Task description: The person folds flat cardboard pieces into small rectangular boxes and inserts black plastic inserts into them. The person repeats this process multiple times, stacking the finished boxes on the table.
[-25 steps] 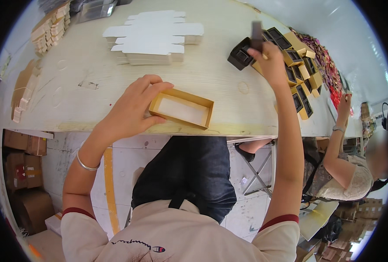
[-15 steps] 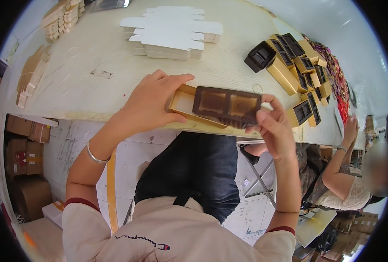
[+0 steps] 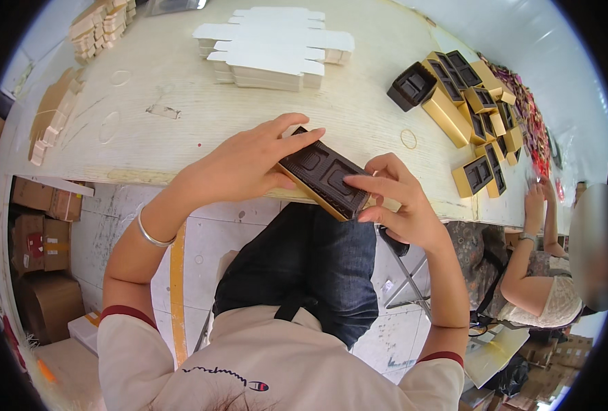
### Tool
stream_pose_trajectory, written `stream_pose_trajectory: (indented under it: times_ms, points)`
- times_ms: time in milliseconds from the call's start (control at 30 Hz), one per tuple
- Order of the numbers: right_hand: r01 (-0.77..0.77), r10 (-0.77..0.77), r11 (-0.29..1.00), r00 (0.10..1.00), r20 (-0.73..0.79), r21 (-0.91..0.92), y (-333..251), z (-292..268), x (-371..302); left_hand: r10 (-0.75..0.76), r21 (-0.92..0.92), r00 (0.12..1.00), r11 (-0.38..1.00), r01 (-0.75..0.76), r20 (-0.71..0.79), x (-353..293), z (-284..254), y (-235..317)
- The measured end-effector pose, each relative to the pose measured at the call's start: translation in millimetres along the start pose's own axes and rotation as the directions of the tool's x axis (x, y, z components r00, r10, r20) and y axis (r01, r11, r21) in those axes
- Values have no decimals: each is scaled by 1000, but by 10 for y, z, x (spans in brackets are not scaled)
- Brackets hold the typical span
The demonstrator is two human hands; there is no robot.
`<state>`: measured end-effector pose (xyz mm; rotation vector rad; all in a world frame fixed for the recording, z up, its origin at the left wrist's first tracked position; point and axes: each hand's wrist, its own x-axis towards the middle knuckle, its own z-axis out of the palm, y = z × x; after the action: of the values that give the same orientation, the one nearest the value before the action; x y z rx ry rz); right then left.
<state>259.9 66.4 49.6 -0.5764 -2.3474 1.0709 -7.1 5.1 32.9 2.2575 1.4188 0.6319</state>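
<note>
Gold box (image 3: 315, 197) lies at the front edge of the pale table (image 3: 181, 147), slanting down to the right in the head view, its lower right corner appearing over the person's lap. Dark brown tray (image 3: 326, 166) with square recesses fills the box's open top; whether it is fully seated cannot be told. Left hand (image 3: 259, 159): partly closed around the box's left end, fingers at the far side, thumb at the near side, holding it. Right hand (image 3: 401, 201): half open at the right end, index fingertip on the tray, thumb by the near corner; whether it grips the box cannot be told. Beyond the hands: stack of white carton blanks (image 3: 270, 44). Right of these: dark tray stack (image 3: 411, 85), just beside a cluster of filled gold boxes (image 3: 448, 120). Rubber band (image 3: 408, 139) lies between that cluster and the right hand.
</note>
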Motion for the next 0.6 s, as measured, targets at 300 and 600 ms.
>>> stream_pose_trajectory:
  times_ms: [300, 600]
  points:
    - [287, -241, 821, 958, 156, -493, -78, 112, 116, -10, 197, 999, 980, 18, -43, 51, 99, 123]
    - [180, -170, 974, 982, 79, -138, 54, -2, 30, 74, 141, 996, 988, -67, -50, 93, 84, 43]
